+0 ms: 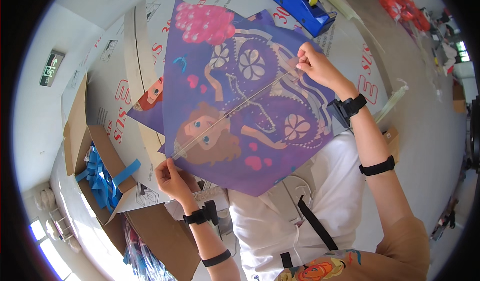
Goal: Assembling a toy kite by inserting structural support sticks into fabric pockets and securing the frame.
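A purple kite (pixel 272 103) printed with a cartoon princess lies spread in front of me, its near part over my lap. A thin pale rod (pixel 226 115) runs slantwise across it. My left hand (pixel 174 180) is closed at the kite's lower left edge, pinching the rod's near end there. At the far right, my right hand (pixel 320 68) pinches the other end of the rod with thumb and forefinger. Under the kite lies more of the same printed sheet, with part of a second face (pixel 156 92) showing on the left.
A blue tape dispenser (pixel 302 8) with a yellow roll stands at the table's far side. Printed grey-white board covers the table (pixel 112 66). At left, an open cardboard box (pixel 107 143) holds blue strips (pixel 100 178). Below it are plastic-wrapped bundles (pixel 142 248). Red bags (pixel 402 8) lie far right.
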Action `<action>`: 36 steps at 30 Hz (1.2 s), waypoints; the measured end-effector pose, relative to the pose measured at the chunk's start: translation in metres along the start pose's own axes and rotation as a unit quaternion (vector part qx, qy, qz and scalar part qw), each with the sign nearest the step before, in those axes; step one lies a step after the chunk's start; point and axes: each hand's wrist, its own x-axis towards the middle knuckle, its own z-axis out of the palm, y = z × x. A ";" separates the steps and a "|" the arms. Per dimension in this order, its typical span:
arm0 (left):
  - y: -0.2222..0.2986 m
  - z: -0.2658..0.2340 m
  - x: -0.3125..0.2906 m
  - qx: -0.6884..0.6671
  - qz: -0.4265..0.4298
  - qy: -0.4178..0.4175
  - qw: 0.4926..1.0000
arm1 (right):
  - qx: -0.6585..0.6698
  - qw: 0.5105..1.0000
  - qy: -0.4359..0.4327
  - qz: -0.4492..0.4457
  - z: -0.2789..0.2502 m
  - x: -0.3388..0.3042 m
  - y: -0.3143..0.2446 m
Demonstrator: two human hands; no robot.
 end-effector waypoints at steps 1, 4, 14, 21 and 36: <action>0.003 0.002 -0.002 0.004 -0.006 0.001 1.000 | 0.000 1.000 0.006 0.006 -0.001 0.000 0.001; 0.004 0.005 -0.004 0.020 -0.011 0.004 1.000 | 0.005 1.000 0.015 0.003 -0.002 0.001 0.002; 0.004 0.008 -0.004 0.044 -0.008 0.012 0.999 | 0.000 1.000 0.021 -0.007 -0.005 0.003 0.007; -0.003 0.004 -0.004 0.068 -0.012 0.011 0.998 | 0.002 1.000 0.023 0.001 0.001 0.003 0.009; -0.003 0.006 -0.004 0.052 -0.010 -0.001 0.999 | -0.028 0.999 0.017 0.010 -0.001 0.005 0.003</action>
